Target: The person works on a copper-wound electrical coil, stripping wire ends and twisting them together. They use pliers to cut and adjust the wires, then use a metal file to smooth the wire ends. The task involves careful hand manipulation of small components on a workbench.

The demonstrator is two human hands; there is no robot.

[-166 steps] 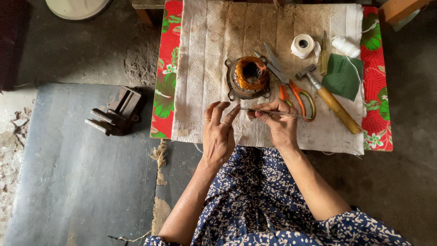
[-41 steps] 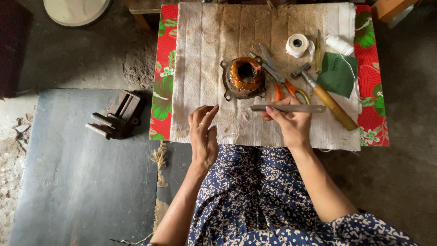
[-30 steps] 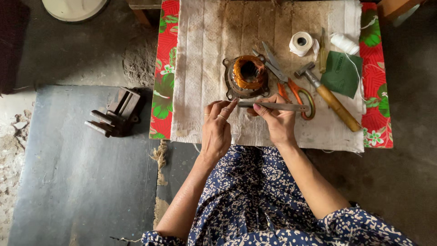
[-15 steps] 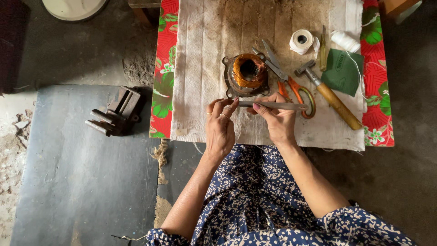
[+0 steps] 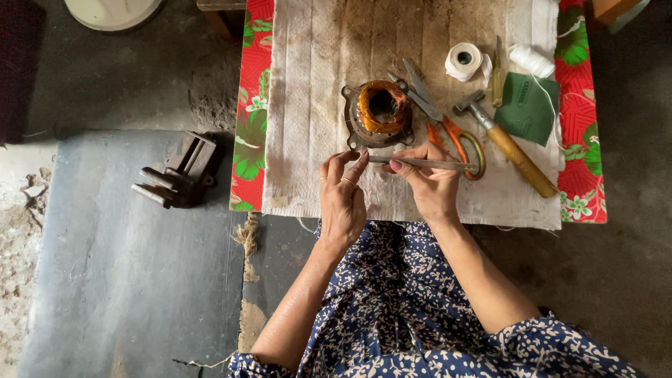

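Two hands meet low on the cloth-covered surface (image 5: pixel 315 105) in the head view, both pinching one thin metal strip (image 5: pixel 420 163) that lies flat. The right hand (image 5: pixel 430 185) grips it near its middle between thumb and fingertips; the left hand (image 5: pixel 343 196) closes its fingertips on the end at 9 o'clock. Neither hand is slack or empty.

At 12 o'clock from the hands, just beyond the strip, sits the round motor stator (image 5: pixel 378 112) with copper-coloured winding, upright and untouched. The strip's left end lies just beside its lower rim; whether it touches, I cannot tell. By my reading, the strip is being readied and has not yet gone into the winding, so the work on the stator itself looks undone.

At 1 to 2 o'clock lie orange-handled scissors (image 5: pixel 448 126), a hammer (image 5: pixel 507 143), a green cloth piece (image 5: pixel 528 105) and a white tape roll (image 5: pixel 463 61). A vise (image 5: pixel 178 175) rests on the floor at 9 o'clock.
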